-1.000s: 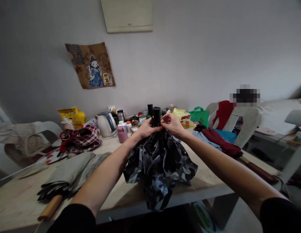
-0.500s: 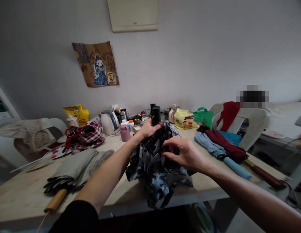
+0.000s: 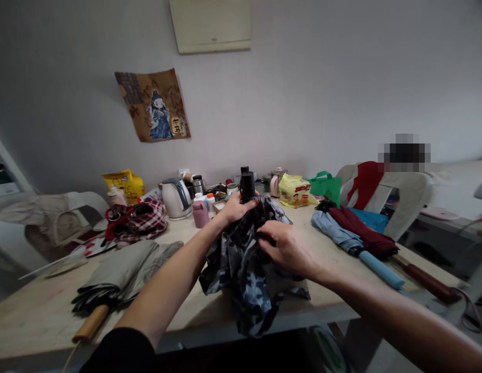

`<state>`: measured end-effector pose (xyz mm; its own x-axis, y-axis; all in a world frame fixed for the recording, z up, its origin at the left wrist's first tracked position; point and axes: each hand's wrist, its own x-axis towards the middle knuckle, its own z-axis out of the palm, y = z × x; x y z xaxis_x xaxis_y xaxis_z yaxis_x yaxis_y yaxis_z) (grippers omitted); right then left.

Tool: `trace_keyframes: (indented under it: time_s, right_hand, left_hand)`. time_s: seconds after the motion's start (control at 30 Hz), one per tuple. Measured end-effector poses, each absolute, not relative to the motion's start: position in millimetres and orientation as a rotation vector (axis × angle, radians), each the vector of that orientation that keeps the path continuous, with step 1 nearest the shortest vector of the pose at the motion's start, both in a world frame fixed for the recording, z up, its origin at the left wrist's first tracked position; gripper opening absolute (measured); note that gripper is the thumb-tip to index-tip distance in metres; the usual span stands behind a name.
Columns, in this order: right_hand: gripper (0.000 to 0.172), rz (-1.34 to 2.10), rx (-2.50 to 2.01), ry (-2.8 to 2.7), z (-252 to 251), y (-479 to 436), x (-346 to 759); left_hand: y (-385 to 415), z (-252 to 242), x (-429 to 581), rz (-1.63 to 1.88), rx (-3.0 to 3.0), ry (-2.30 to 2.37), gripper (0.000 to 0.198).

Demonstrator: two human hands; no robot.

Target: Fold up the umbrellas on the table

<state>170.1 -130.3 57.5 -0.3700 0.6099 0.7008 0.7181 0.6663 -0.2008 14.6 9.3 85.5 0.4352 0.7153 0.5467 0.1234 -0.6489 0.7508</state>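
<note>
A folded camouflage umbrella [image 3: 246,269] stands upright on the table [image 3: 39,311] in front of me, its loose grey-and-black canopy hanging over the front edge. My left hand [image 3: 236,208] is closed around the top of it, just under the black handle [image 3: 247,186]. My right hand [image 3: 284,247] rests lower on the canopy, fingers curled and gripping a fold of the fabric.
A grey umbrella [image 3: 120,274] with a wooden handle lies at the left. Blue [image 3: 353,243] and dark red [image 3: 365,235] umbrellas lie at the right. A kettle [image 3: 175,198], bottles, a yellow packet [image 3: 294,190] and a plaid bundle [image 3: 137,217] crowd the back. Chairs stand on both sides.
My right hand left the umbrella's top beside the handle and came down onto the canopy, where it now grips the fabric. My left hand kept its hold near the handle.
</note>
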Motion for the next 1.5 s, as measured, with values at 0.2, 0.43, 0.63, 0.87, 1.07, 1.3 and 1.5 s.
trace_keyframes:
  time_s: [0.2, 0.43, 0.63, 0.87, 1.07, 1.3, 1.5]
  right_hand:
    - [0.019, -0.271, -1.332, -1.898, 71.4, -69.5, 177.5]
    - [0.018, -0.221, -1.066, -1.822, 73.6, -69.2, 192.1]
    - [0.016, -0.143, -1.141, -1.725, 74.3, -60.7, 208.9]
    - [0.021, -0.211, -1.154, -1.804, 74.3, -55.4, 190.7]
    - [0.015, -0.389, -0.819, -1.904, 70.9, -115.2, 158.7]
    - [0.009, -0.369, -1.036, -2.07, 51.7, -124.7, 139.0]
    - [0.017, -0.303, -1.186, -1.824, 54.7, -95.4, 162.5]
  left_hand:
    - [4.3, 88.7, 11.9, 1.111, 2.111, 0.607, 0.059]
    - [5.1, 83.9, 8.1, 1.211, 1.998, 0.687, 0.043]
    - [2.9, 86.9, 12.4, 1.157, 1.976, 0.65, 0.047]
    - [-0.7, 98.1, 34.6, 1.133, 1.897, 0.737, 0.019]
    - [-3.6, 101.2, 43.2, 1.159, 1.875, 0.888, 0.008]
    - [-4.1, 101.0, 43.9, 1.195, 1.834, 0.893, 0.007]
    - [2.0, 99.9, 31.1, 1.19, 1.748, 0.817, 0.01]
